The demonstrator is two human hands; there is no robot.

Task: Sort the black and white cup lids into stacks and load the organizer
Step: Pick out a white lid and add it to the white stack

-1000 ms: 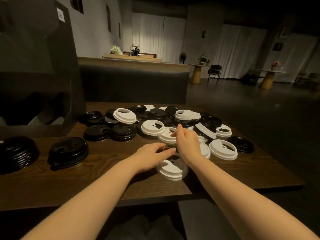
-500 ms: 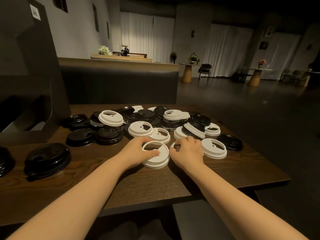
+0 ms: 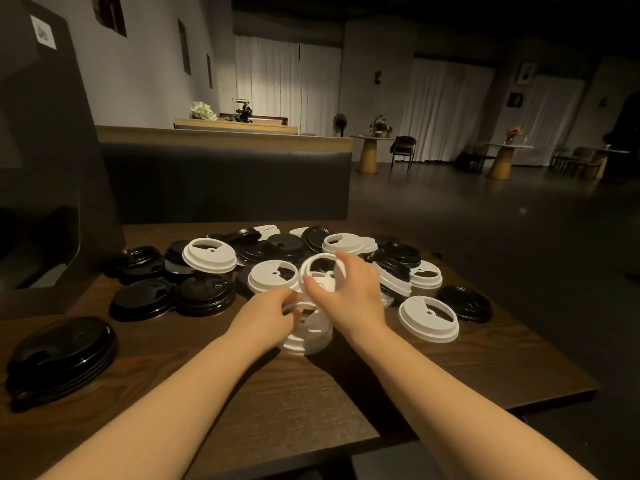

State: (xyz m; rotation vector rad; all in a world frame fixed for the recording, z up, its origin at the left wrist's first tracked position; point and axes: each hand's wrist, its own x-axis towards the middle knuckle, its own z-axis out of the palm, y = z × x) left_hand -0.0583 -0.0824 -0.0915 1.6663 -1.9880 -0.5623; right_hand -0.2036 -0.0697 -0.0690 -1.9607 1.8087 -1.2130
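dark wooden table (image 3: 294,403) bearing scattered black and white lids (image 3: 428,318).

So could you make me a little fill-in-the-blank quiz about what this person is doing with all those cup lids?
1. The right hand holds up a tilted lid whose colour is ____.
2. The left hand grips a small stack of ____ lids near the table's front edge.
3. The stack at the table's far left is made of ____ lids.
4. The lids lie on a ____ table.

Missing words: white; white; black; wooden
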